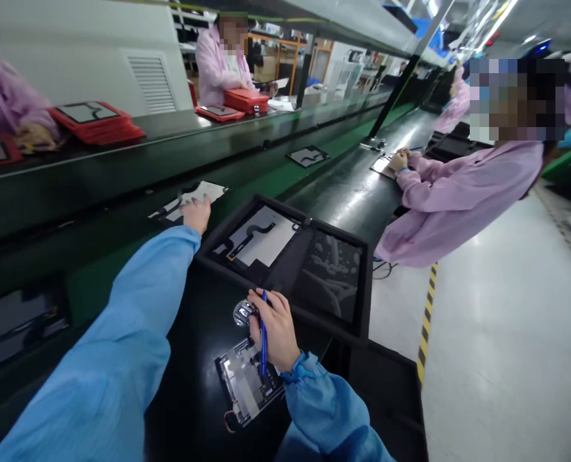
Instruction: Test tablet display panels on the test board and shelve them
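My left hand [197, 215] reaches forward to a thin display panel [212, 190] with a pale back and a dark flex strip on the green belt. Its fingers are bent over the panel's near edge, and their undersides are hidden. A blue pen [264, 333] is held in my right hand [278, 327]. The fingertips of that hand are at a small round metal object [242, 313] on the dark bench. Beneath the right wrist lies an opened electronic device [249, 385] with exposed circuitry and a short wire, partly covered by the hand.
A black foam tray [365, 289] ahead of my right hand holds a pale-backed panel [261, 234] and a dark glossy panel [331, 273]. Other panels [308, 156] lie along the belt [276, 176]. Co-workers in pink [459, 199] work at right and across, near red stacks [97, 125].
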The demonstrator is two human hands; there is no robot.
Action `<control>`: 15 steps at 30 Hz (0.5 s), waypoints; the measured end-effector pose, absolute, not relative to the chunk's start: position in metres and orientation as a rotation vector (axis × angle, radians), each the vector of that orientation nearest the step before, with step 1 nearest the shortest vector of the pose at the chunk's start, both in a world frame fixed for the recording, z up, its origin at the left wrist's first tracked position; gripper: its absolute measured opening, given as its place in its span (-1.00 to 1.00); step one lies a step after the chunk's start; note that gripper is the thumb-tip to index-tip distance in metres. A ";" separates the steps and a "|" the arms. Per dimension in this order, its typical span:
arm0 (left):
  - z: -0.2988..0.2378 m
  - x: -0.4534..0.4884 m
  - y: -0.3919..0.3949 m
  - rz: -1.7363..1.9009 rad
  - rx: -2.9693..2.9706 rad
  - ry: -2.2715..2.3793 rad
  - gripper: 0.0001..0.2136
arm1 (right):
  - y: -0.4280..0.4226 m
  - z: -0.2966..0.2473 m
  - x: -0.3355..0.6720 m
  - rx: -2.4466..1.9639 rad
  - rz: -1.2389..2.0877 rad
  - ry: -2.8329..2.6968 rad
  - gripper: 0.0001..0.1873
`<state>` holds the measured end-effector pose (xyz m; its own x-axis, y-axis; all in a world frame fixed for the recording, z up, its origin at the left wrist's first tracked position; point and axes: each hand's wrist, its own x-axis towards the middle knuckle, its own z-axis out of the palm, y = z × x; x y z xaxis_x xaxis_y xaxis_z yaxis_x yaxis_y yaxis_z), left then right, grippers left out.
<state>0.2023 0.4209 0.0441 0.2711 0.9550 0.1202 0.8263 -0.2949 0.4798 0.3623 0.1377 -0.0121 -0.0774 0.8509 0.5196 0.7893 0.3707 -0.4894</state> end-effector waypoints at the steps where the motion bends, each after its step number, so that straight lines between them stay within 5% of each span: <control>1: 0.041 0.206 0.431 0.536 2.222 1.668 -0.49 | 0.138 -0.012 0.363 -1.423 0.119 -1.864 -0.53; 6: 0.057 0.223 0.441 0.593 2.297 1.656 -0.36 | 0.137 -0.009 0.363 -1.410 0.184 -1.855 -0.55; 12: 0.055 0.250 0.356 0.492 2.534 1.345 -0.69 | 0.132 -0.002 0.365 -1.394 0.149 -1.725 -0.62; 15: 0.054 0.256 0.315 0.477 2.533 1.276 -0.67 | 0.121 0.004 0.393 -1.476 0.031 -1.509 -0.67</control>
